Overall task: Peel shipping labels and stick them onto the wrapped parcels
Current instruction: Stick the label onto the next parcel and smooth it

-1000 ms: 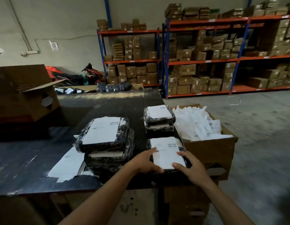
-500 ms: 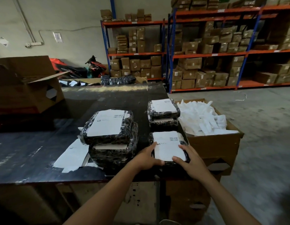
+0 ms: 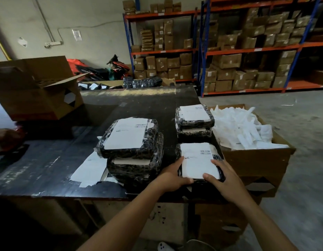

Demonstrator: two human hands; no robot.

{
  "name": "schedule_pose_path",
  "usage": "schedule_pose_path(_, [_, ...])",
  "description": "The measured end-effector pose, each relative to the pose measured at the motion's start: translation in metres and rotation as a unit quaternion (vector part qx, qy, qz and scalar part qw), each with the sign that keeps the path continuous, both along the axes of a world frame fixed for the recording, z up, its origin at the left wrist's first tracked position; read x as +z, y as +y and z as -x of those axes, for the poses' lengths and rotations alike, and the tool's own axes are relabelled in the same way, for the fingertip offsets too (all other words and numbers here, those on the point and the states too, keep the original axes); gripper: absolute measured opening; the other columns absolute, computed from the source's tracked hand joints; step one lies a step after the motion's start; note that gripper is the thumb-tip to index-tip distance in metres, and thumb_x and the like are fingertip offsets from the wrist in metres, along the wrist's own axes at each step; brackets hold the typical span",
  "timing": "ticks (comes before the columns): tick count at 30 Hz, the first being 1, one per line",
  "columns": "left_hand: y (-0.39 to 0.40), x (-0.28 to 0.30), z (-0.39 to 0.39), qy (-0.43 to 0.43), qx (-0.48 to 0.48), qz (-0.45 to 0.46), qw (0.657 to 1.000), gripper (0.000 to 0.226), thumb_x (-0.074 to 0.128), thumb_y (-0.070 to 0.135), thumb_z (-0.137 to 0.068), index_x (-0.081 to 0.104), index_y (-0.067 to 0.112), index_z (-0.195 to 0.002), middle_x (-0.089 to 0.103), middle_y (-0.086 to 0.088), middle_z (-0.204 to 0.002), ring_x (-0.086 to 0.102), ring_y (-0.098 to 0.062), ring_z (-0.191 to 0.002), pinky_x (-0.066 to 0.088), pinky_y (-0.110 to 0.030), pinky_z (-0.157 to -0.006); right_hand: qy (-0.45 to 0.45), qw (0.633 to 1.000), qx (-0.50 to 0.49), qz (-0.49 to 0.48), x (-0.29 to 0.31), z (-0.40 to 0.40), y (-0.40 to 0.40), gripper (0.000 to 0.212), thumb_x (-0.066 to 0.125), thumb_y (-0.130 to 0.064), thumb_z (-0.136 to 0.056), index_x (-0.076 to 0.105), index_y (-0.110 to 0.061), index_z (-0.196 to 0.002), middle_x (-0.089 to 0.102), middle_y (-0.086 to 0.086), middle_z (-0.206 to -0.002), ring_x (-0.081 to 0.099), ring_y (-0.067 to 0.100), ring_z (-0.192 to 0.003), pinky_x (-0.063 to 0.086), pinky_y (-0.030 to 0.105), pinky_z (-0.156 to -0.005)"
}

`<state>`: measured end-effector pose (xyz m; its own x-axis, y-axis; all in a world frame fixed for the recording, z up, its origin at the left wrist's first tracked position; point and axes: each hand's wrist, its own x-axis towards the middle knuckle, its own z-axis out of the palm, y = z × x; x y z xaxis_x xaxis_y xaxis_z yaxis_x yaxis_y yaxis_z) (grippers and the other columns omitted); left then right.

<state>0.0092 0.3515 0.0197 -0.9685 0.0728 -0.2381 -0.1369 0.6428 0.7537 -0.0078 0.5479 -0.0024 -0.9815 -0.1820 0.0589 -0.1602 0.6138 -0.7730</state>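
A black-wrapped parcel (image 3: 217, 157) lies at the table's near right corner with a white shipping label (image 3: 197, 160) on its top. My left hand (image 3: 172, 174) grips its near left corner, thumb along the label's left edge. My right hand (image 3: 225, 179) cups the near right corner, thumb on the label's right edge and a finger across its near edge. A stack of two labelled parcels (image 3: 131, 154) stands to the left. Another labelled stack (image 3: 194, 122) stands behind.
Loose white sheets (image 3: 90, 170) lie on the dark table (image 3: 48, 160) beside the left stack. A cardboard box of white paper scraps (image 3: 256, 160) stands right of the table. An open carton (image 3: 35, 91) sits far left. Shelves of boxes (image 3: 229, 60) line the back.
Both hands stay on the near right parcel, shifting only slightly along the label's edges. The view has moved a little closer and to the left.
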Motion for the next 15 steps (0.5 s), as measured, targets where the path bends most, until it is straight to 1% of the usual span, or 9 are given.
schedule_pose_path(2, [0.002, 0.014, -0.005, -0.001, -0.026, 0.042, 0.999, 0.082, 0.066, 0.029, -0.086, 0.017, 0.021, -0.151, 0.029, -0.002, -0.155, 0.033, -0.021, -0.138, 0.03, -0.028, -0.11, -0.013, 0.999, -0.007, -0.033, 0.006, 0.001, -0.003, 0.064, 0.064, -0.044, -0.083, 0.039, -0.027, -0.139, 0.021, 0.001, -0.156, 0.028, 0.024, -0.139, 0.035, 0.04, -0.104])
schedule_pose_path(4, [0.002, 0.037, -0.01, 0.007, -0.067, 0.079, 0.995, 0.076, 0.064, 0.034, -0.087, 0.024, 0.018, -0.15, 0.032, -0.003, -0.154, 0.037, -0.023, -0.136, 0.033, -0.03, -0.109, -0.017, 0.998, -0.015, -0.057, 0.023, 0.003, -0.01, 0.069, 0.064, -0.045, -0.083, 0.035, -0.026, -0.142, 0.013, 0.002, -0.159, 0.023, 0.026, -0.142, 0.031, 0.042, -0.109])
schedule_pose_path(6, [-0.003, 0.074, -0.015, 0.042, -0.106, 0.116, 0.987, 0.076, 0.063, 0.043, -0.087, 0.027, 0.019, -0.149, 0.033, -0.003, -0.153, 0.037, -0.022, -0.136, 0.035, -0.033, -0.109, 0.022, 0.998, -0.013, -0.066, 0.051, 0.011, -0.024, 0.071, 0.061, -0.05, -0.082, 0.033, -0.026, -0.143, 0.015, 0.003, -0.159, 0.022, 0.024, -0.143, 0.028, 0.042, -0.111])
schedule_pose_path(7, [-0.01, 0.096, -0.017, 0.079, -0.116, 0.129, 0.982, 0.072, 0.062, 0.046, -0.087, 0.031, 0.02, -0.147, 0.039, -0.003, -0.15, 0.042, -0.022, -0.133, 0.038, -0.034, -0.107, 0.048, 0.996, -0.008, -0.071, 0.068, 0.015, -0.033, 0.072, 0.059, -0.055, -0.081, 0.033, -0.026, -0.143, 0.018, 0.003, -0.158, 0.023, 0.024, -0.143, 0.029, 0.042, -0.111])
schedule_pose_path(9, [-0.032, 0.139, -0.024, 0.176, -0.105, 0.146, 0.968, 0.065, 0.06, 0.048, -0.087, 0.039, 0.022, -0.142, 0.052, -0.005, -0.14, 0.05, -0.024, -0.125, 0.043, -0.035, -0.102, 0.105, 0.991, -0.001, -0.086, 0.103, 0.019, -0.058, 0.078, 0.053, -0.066, -0.078, 0.034, -0.026, -0.142, 0.022, 0.005, -0.157, 0.026, 0.024, -0.142, 0.03, 0.042, -0.111])
schedule_pose_path(10, [-0.047, 0.158, -0.029, 0.214, -0.093, 0.155, 0.96, 0.066, 0.059, 0.049, -0.087, 0.038, 0.022, -0.143, 0.051, -0.005, -0.14, 0.049, -0.024, -0.126, 0.042, -0.036, -0.104, 0.123, 0.988, -0.002, -0.096, 0.12, 0.018, -0.074, 0.082, 0.05, -0.069, -0.077, 0.033, -0.025, -0.143, 0.021, 0.004, -0.157, 0.023, 0.023, -0.143, 0.029, 0.042, -0.112])
schedule_pose_path(11, [-0.066, 0.175, -0.034, 0.237, -0.078, 0.166, 0.954, 0.069, 0.059, 0.049, -0.087, 0.034, 0.022, -0.146, 0.047, -0.005, -0.144, 0.046, -0.024, -0.13, 0.039, -0.035, -0.106, 0.137, 0.986, -0.002, -0.1, 0.134, 0.016, -0.091, 0.088, 0.046, -0.074, -0.074, 0.03, -0.025, -0.145, 0.02, 0.003, -0.158, 0.021, 0.022, -0.144, 0.027, 0.042, -0.113])
schedule_pose_path(13, [-0.116, 0.196, -0.043, 0.267, -0.053, 0.194, 0.942, 0.07, 0.059, 0.044, -0.088, 0.03, 0.02, -0.147, 0.042, -0.003, -0.148, 0.041, -0.021, -0.135, 0.035, -0.029, -0.104, 0.155, 0.982, 0.013, -0.108, 0.158, 0.009, -0.133, 0.098, 0.042, -0.081, -0.068, 0.026, -0.025, -0.147, 0.019, 0.001, -0.158, 0.022, 0.021, -0.144, 0.026, 0.041, -0.114])
schedule_pose_path(15, [-0.174, 0.2, -0.048, 0.272, -0.023, 0.233, 0.933, 0.067, 0.06, 0.042, -0.089, 0.032, 0.019, -0.146, 0.045, -0.005, -0.146, 0.043, -0.022, -0.132, 0.037, -0.028, -0.101, 0.173, 0.976, 0.035, -0.13, 0.172, 0.0, -0.18, 0.094, 0.046, -0.073, -0.075, 0.021, -0.022, -0.149, 0.013, 0.001, -0.159, 0.017, 0.02, -0.145, 0.021, 0.037, -0.115])
